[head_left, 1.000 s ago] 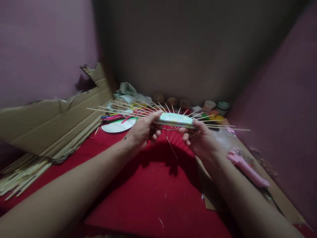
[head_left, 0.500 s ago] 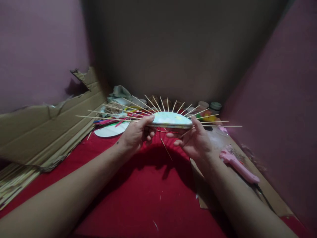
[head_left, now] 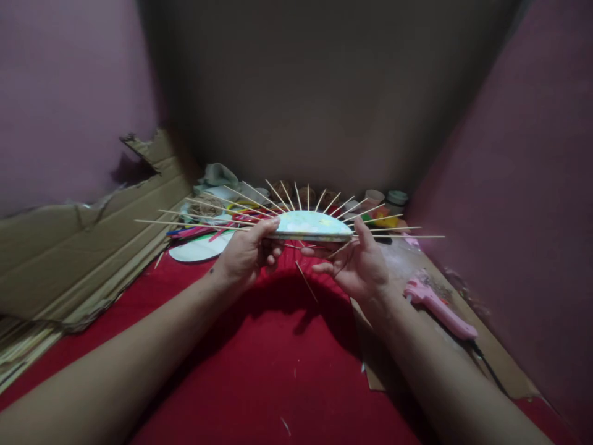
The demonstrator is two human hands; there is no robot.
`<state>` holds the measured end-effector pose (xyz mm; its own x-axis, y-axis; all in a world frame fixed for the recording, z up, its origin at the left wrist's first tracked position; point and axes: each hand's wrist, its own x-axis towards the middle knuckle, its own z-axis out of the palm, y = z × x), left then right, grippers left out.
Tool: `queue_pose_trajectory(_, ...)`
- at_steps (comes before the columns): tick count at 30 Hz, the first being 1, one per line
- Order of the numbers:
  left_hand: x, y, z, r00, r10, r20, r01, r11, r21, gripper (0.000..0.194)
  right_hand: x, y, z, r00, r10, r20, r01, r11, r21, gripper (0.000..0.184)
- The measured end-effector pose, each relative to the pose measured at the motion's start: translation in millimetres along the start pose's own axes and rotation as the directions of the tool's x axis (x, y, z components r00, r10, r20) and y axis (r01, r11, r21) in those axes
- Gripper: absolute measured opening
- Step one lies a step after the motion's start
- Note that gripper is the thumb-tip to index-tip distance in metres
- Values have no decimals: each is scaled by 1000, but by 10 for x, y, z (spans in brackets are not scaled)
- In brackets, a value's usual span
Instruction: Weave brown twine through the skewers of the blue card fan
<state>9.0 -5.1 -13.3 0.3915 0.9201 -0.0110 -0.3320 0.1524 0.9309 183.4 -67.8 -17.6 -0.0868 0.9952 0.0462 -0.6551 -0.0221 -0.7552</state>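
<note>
Between my two hands, above the red cloth [head_left: 259, 383], is a pale blue-green half-round board [head_left: 312, 224] with yellowish patches. Several thin wooden sticks [head_left: 273, 196] fan out from its curved edge like rays. My left hand [head_left: 252, 250] grips its left end, thumb on top and fingers curled beneath. At the right end, my right hand [head_left: 364, 262] pinches it with the thumb upright at the edge and the other fingers partly under it. The underside is hidden. One loose stick [head_left: 306, 281] shows below the board.
A pink glue gun [head_left: 440, 306] with a cord lies on cardboard at the right. Torn cardboard sheets [head_left: 83, 241] lean along the left wall. Behind the board are a white disc [head_left: 199, 247], twine balls [head_left: 206, 207], coloured sticks and small tubs [head_left: 397, 198].
The whole scene sits slightly further left in the view. My hands keep the same hold on the half-round board, with no clear change in its tilt.
</note>
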Motion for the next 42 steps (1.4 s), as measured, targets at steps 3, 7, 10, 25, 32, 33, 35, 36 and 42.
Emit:
queue_pose_trajectory(3, 8, -10, -2, 1000, 0, 3, 0, 1000, -9, 21, 4, 9, 10, 1000, -5, -8, 5, 1000, -9, 54)
queue_pose_trajectory(7, 18, -18, -4, 1000, -6, 1, 6, 1000, -7, 20, 10, 33, 14, 1000, -16, -2, 16, 1000, -14, 52)
queue_pose_trajectory(10, 18, -22, -8, 1000, -14, -9, 14, 1000, -11, 22, 14, 47, -1, 1000, -18, 18, 18, 1000, -21, 51)
queue_pose_trajectory(25, 0, -73, 2, 999, 27, 32, -27, 1000, 5, 23, 60, 103, -12, 990, -44, -133, 30, 995, -100, 34)
queue_pose_trajectory(32, 4, -87, 17, 995, 54, 81, -49, 997, -61, 21, 42, 79, -14, 991, -46, -129, 34, 995, -94, 30)
queue_pose_trajectory(33, 1, -81, 25, 996, 58, 75, -52, 996, -74, 23, 42, 79, -11, 991, -43, -123, 31, 995, -97, 30)
queue_pose_trajectory(35, -10, -73, 40, 995, 63, 73, -57, 995, -78, 25, 46, 82, -8, 993, -34, -114, 23, 996, -92, 29)
queue_pose_trajectory(36, -17, -71, 46, 995, 61, 76, -56, 996, -70, 25, 50, 85, -7, 993, -29, -113, 20, 996, -86, 28)
queue_pose_trajectory(42, -35, -104, 46, 998, 42, 39, -39, 995, -90, 21, 51, 109, -27, 993, -14, -114, 5, 997, -77, 28)
